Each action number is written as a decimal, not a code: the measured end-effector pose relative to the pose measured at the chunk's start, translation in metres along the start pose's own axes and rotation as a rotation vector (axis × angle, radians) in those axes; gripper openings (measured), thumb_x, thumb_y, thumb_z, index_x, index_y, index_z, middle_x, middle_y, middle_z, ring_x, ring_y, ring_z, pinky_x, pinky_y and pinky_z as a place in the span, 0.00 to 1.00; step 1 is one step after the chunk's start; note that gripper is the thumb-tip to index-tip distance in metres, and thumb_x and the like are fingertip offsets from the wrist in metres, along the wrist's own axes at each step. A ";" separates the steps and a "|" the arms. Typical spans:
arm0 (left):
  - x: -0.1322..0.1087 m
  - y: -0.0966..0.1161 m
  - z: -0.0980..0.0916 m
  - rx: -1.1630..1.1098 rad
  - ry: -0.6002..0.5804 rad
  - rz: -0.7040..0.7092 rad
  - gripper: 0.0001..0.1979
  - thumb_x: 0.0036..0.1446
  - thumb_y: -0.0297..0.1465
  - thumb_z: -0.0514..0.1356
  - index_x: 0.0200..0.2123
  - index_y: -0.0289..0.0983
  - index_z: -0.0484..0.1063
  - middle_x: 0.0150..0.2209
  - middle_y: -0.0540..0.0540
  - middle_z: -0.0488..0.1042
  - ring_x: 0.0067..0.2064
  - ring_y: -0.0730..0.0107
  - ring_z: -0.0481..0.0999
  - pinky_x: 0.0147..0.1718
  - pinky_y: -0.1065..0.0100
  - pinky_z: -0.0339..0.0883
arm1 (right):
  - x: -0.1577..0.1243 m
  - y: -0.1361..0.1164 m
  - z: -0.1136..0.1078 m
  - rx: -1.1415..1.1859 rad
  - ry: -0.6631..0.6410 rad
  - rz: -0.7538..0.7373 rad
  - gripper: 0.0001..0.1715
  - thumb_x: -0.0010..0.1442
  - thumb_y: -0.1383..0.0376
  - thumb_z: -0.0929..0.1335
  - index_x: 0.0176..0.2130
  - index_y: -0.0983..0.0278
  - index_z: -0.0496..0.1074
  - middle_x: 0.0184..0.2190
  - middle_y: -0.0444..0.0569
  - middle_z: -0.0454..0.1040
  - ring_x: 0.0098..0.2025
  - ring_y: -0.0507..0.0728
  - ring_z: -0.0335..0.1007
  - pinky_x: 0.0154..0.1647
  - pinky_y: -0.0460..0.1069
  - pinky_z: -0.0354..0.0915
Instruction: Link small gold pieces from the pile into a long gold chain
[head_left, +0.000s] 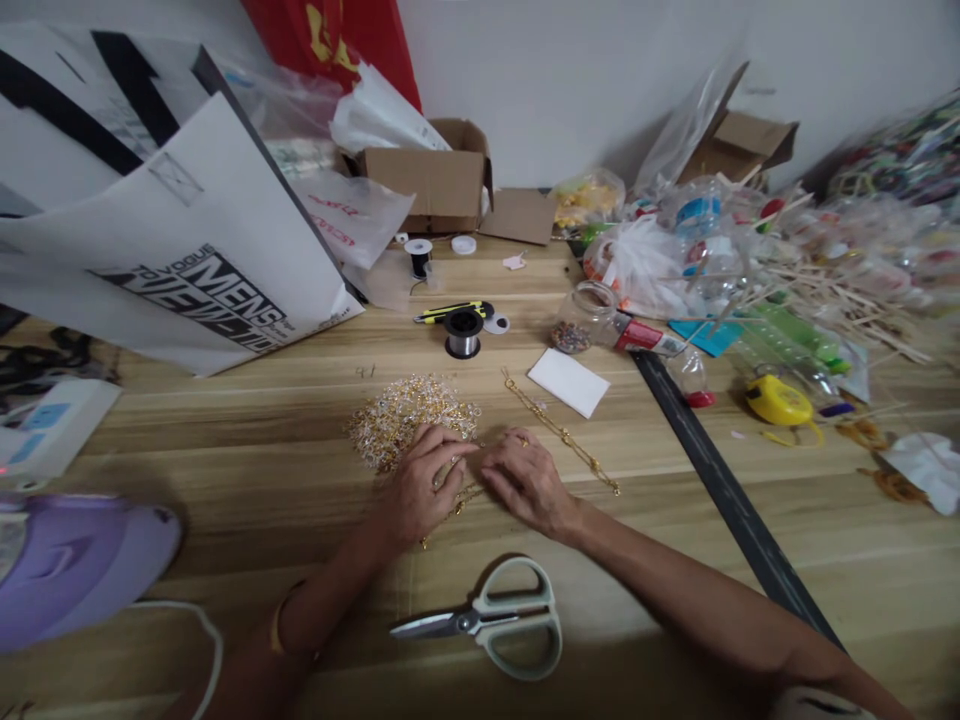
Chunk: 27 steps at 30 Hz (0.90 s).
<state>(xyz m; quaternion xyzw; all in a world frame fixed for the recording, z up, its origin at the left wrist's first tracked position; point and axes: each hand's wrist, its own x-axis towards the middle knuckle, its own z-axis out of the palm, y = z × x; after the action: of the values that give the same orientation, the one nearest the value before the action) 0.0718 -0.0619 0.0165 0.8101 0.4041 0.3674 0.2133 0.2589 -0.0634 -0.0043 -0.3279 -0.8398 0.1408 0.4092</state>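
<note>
My left hand [421, 487] and my right hand [525, 478] rest side by side on the wooden table [262, 460], fingertips meeting at a small gold chain piece [459, 503]. Both hands are closed in a pinch on it. Just beyond the left hand lies a heap of gold and clear bead pieces [409, 415]. A longer gold chain [561, 435] runs diagonally past the right hand. Pale green scissors [499, 617] lie shut on the table in front of my forearms.
A wire spool [463, 333], a yellow utility knife [450, 311], a white card [568, 381], a tipped bead jar [585, 318], a long black ruler [720, 480] and a yellow tape measure [780, 402] lie around. Large paper bags [187, 250] and cardboard boxes [435, 180] stand behind.
</note>
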 end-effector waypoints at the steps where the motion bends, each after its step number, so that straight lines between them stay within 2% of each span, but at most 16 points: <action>1: 0.001 0.000 -0.001 -0.001 -0.008 0.007 0.10 0.57 0.24 0.54 0.38 0.36 0.74 0.36 0.43 0.73 0.41 0.63 0.69 0.43 0.61 0.63 | 0.000 0.000 0.000 -0.002 -0.001 0.000 0.03 0.62 0.70 0.63 0.36 0.63 0.66 0.29 0.46 0.73 0.33 0.53 0.66 0.48 0.54 0.61; 5: 0.001 -0.001 -0.001 -0.036 -0.049 0.022 0.06 0.57 0.28 0.57 0.32 0.35 0.75 0.32 0.44 0.73 0.39 0.65 0.67 0.40 0.62 0.63 | 0.000 0.000 0.000 0.002 -0.038 0.025 0.04 0.62 0.69 0.62 0.36 0.63 0.66 0.28 0.45 0.72 0.32 0.53 0.66 0.48 0.54 0.61; 12: 0.002 -0.002 0.001 -0.101 -0.059 -0.017 0.09 0.58 0.27 0.56 0.27 0.36 0.72 0.28 0.47 0.72 0.36 0.67 0.67 0.39 0.64 0.62 | 0.001 -0.003 -0.002 0.007 -0.070 0.026 0.04 0.61 0.69 0.62 0.35 0.63 0.66 0.26 0.45 0.71 0.31 0.53 0.64 0.49 0.54 0.60; 16: 0.005 0.002 -0.004 -0.127 -0.030 -0.062 0.08 0.56 0.25 0.55 0.25 0.36 0.69 0.26 0.48 0.71 0.34 0.68 0.67 0.38 0.65 0.61 | 0.005 -0.007 -0.006 -0.067 -0.126 0.096 0.03 0.57 0.69 0.63 0.32 0.63 0.66 0.29 0.46 0.70 0.34 0.55 0.63 0.52 0.59 0.56; 20: 0.007 0.002 -0.010 -0.199 -0.006 -0.119 0.08 0.54 0.25 0.56 0.23 0.36 0.68 0.25 0.49 0.70 0.32 0.69 0.68 0.36 0.67 0.61 | 0.015 -0.014 -0.022 -0.035 -0.101 0.217 0.06 0.53 0.70 0.63 0.34 0.63 0.66 0.36 0.51 0.69 0.41 0.59 0.63 0.47 0.58 0.59; 22: 0.007 0.001 -0.012 -0.213 0.002 -0.150 0.07 0.53 0.26 0.55 0.23 0.36 0.68 0.25 0.49 0.71 0.32 0.69 0.68 0.36 0.67 0.62 | 0.024 -0.028 -0.039 0.095 -0.016 0.301 0.09 0.54 0.70 0.64 0.38 0.63 0.66 0.40 0.52 0.68 0.45 0.59 0.63 0.46 0.56 0.61; 23: 0.007 0.001 -0.012 -0.215 0.003 -0.164 0.07 0.52 0.26 0.55 0.23 0.36 0.68 0.25 0.48 0.71 0.32 0.68 0.69 0.36 0.67 0.62 | 0.029 -0.039 -0.049 0.182 -0.029 0.338 0.09 0.56 0.69 0.64 0.39 0.63 0.66 0.40 0.51 0.68 0.44 0.58 0.64 0.46 0.55 0.62; 25: 0.007 0.000 -0.013 -0.217 -0.006 -0.184 0.08 0.53 0.28 0.56 0.22 0.36 0.68 0.26 0.48 0.72 0.33 0.68 0.69 0.35 0.67 0.62 | 0.037 -0.067 -0.069 0.372 -0.161 0.399 0.06 0.62 0.67 0.61 0.40 0.63 0.66 0.36 0.48 0.70 0.40 0.54 0.67 0.42 0.50 0.65; 27: 0.006 -0.001 -0.012 -0.217 -0.018 -0.185 0.09 0.54 0.30 0.56 0.22 0.36 0.68 0.26 0.48 0.71 0.33 0.68 0.69 0.35 0.68 0.62 | 0.041 -0.098 -0.085 0.499 -0.384 0.306 0.09 0.66 0.65 0.59 0.42 0.63 0.66 0.33 0.46 0.71 0.35 0.49 0.69 0.36 0.45 0.67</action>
<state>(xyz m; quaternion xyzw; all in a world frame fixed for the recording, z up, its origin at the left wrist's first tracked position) 0.0644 -0.0559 0.0264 0.7447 0.4332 0.3805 0.3361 0.2638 -0.1121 0.1224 -0.3076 -0.7822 0.4604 0.2855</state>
